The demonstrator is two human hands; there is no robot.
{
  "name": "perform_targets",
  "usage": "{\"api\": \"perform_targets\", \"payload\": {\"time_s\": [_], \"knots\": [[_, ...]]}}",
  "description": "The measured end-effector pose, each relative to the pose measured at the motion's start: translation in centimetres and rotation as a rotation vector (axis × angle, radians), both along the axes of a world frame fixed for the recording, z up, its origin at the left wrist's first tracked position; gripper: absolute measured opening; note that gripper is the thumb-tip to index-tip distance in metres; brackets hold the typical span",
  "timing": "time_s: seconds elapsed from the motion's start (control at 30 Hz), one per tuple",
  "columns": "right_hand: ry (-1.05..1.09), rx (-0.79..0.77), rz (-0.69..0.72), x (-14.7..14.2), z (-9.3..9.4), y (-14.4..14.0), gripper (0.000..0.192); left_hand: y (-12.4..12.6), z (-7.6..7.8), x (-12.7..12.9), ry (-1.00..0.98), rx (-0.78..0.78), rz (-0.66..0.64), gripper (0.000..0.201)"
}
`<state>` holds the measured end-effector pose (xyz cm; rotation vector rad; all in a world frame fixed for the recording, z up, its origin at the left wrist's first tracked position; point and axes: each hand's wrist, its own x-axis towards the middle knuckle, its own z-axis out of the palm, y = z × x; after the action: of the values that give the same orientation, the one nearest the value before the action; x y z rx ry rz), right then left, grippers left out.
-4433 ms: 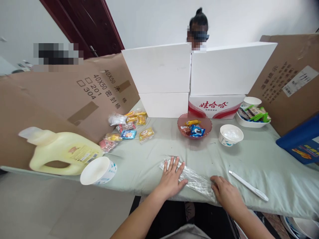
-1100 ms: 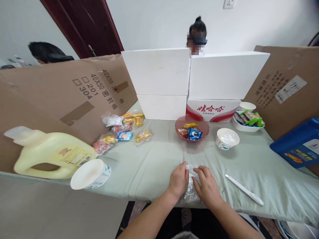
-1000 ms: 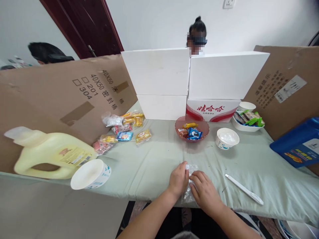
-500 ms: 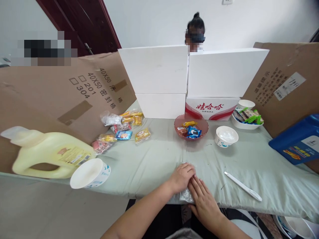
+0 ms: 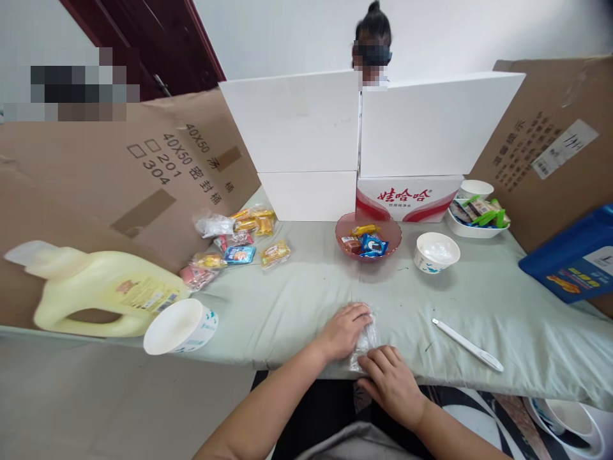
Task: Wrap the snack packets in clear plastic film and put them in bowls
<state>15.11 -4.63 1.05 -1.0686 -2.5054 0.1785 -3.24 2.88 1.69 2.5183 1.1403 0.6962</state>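
A clear crinkled plastic bag (image 5: 366, 337), folded small, lies on the pale green table cloth (image 5: 479, 300) at the near edge. My left hand (image 5: 345, 329) rests flat on the bag's left part, fingers curled over it. My right hand (image 5: 389, 381) sits at the table's near edge with its fingertips touching the bag's lower end. A white flat stick-like tool (image 5: 467, 345) lies to the right of my hands.
A pink bowl (image 5: 368, 239) of wrapped snacks and a white paper bowl (image 5: 435, 252) stand behind. Loose snack packets (image 5: 237, 241) lie left, near a yellow jug (image 5: 100, 291) and a tipped paper bowl (image 5: 180, 326). White boxes, cardboard sheets and a person's head stand behind; a blue box (image 5: 569, 262) is right.
The long bag has been folded into a small packet. My right hand has slid back from on top of it to the table's near edge; my left still presses it.
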Motion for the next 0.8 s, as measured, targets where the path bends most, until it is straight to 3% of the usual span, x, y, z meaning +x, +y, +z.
{"api": "perform_targets", "payload": {"time_s": [0.13, 0.17, 0.2, 0.27, 0.33, 0.47, 0.53, 0.67, 0.8], "knots": [[-0.002, 0.003, -0.006, -0.5, -0.6, 0.2, 0.021, 0.5, -0.5, -1.3, -0.165, 0.155, 0.442, 0.031], [0.007, 0.001, -0.004, -0.4, -0.6, 0.1, 0.022, 0.4, -0.5, -1.5, -0.191, 0.176, 0.45, 0.03], [0.015, -0.006, -0.001, -0.3, -0.5, 0.0, 0.022, 0.2, -0.4, -1.7, -0.196, 0.173, 0.379, 0.029], [0.026, -0.034, -0.003, -0.3, 0.0, -0.1, 0.021, -0.2, 0.0, -1.8, -0.148, 0.103, 0.127, 0.026], [0.048, -0.052, -0.013, -0.4, 0.6, -0.2, 0.017, -0.6, 0.4, -1.5, -0.085, 0.005, -0.025, 0.022], [0.155, -0.044, 0.024, -0.5, 1.8, 0.9, 0.021, -0.4, 0.5, -1.2, -0.141, -0.139, 0.054, 0.027], [0.192, -0.116, 0.043, -0.4, 2.2, 2.4, 0.024, -0.2, 0.2, -1.3, -0.225, -0.19, 0.084, 0.034], [0.153, -0.311, -0.105, -0.8, 2.0, 6.6, 0.025, 0.1, -0.7, -1.7, -0.358, -0.263, 0.164, 0.042], [0.094, -0.279, -0.212, -2.0, 1.2, 9.7, 0.024, 0.1, -1.1, -1.8, -0.468, -0.286, 0.218, 0.049]]}}
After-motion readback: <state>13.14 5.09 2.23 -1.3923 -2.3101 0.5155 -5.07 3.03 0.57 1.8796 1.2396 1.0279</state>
